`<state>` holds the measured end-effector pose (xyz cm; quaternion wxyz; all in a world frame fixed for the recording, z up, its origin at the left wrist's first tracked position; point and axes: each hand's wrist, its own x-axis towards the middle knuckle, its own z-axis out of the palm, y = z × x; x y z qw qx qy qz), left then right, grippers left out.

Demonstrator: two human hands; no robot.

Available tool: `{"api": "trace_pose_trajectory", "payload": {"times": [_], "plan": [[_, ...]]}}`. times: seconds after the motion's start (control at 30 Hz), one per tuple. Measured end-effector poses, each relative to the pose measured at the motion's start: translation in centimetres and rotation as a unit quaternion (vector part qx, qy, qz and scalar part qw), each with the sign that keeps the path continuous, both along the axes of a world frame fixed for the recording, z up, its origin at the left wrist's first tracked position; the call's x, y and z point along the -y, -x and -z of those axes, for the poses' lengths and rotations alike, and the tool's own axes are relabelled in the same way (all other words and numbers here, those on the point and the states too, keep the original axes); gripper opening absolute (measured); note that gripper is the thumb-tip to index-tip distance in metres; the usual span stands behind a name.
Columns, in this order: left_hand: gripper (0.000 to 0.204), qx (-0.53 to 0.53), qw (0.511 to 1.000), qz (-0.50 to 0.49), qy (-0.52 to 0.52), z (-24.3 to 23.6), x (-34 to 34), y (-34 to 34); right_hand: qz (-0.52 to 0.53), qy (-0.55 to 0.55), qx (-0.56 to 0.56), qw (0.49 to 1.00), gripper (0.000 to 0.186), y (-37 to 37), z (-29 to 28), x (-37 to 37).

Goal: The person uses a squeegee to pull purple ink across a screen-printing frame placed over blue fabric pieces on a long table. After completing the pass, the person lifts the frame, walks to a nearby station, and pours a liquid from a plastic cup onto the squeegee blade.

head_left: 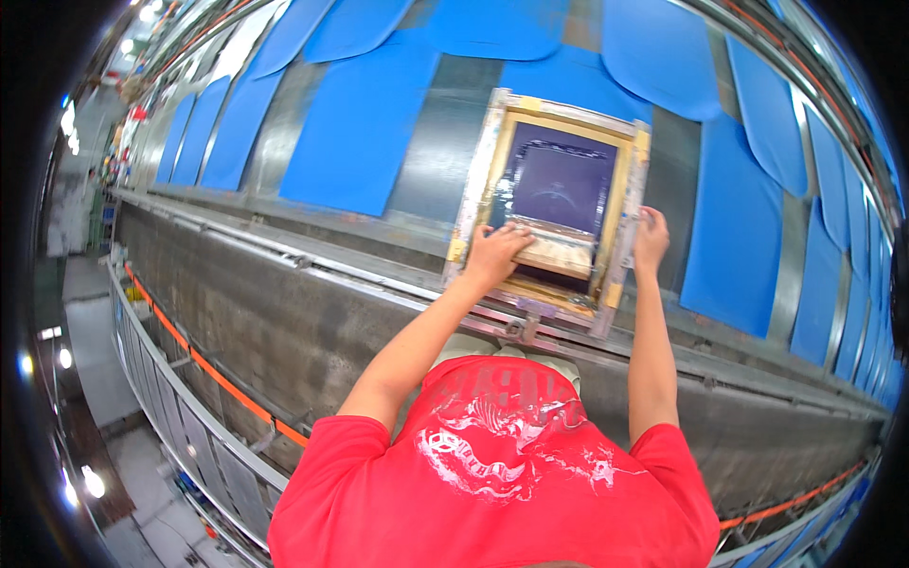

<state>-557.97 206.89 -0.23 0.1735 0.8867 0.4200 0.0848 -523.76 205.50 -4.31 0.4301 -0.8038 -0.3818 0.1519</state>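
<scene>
The head camera, a wide fisheye, looks steeply down from near the close side of the frame [636, 175], taking in the shirt [511, 525] nearer than it and the bench [443, 133] beyond and either side.

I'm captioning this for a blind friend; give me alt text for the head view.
A person's left hand holds the left end of a pale bar inside a rectangular frame, while the right hand is at the frame's right edge. The frame sits over a long metal table spread with blue panels.
</scene>
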Motion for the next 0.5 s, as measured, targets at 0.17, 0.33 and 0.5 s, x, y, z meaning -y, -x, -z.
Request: {"api": "trace_pose_trajectory", "payload": {"times": [0.17,0.33,0.5], "plan": [[0.056,0.078,0.996,-0.040,-0.007,-1.0,-1.1,7.3,0.019,-0.032,-0.010,0.999,0.024,7.9,-6.3,-2.7],[0.055,0.068,0.994,-0.083,0.007,-1.5,-5.1,20.2,-0.019,-0.118,0.030,0.992,0.027,21.9,-5.3,-8.7],[0.061,0.053,0.991,-0.112,0.041,-0.7,-9.5,30.2,-0.030,-0.067,-0.048,0.996,0.022,31.9,-3.6,-14.0]]}}
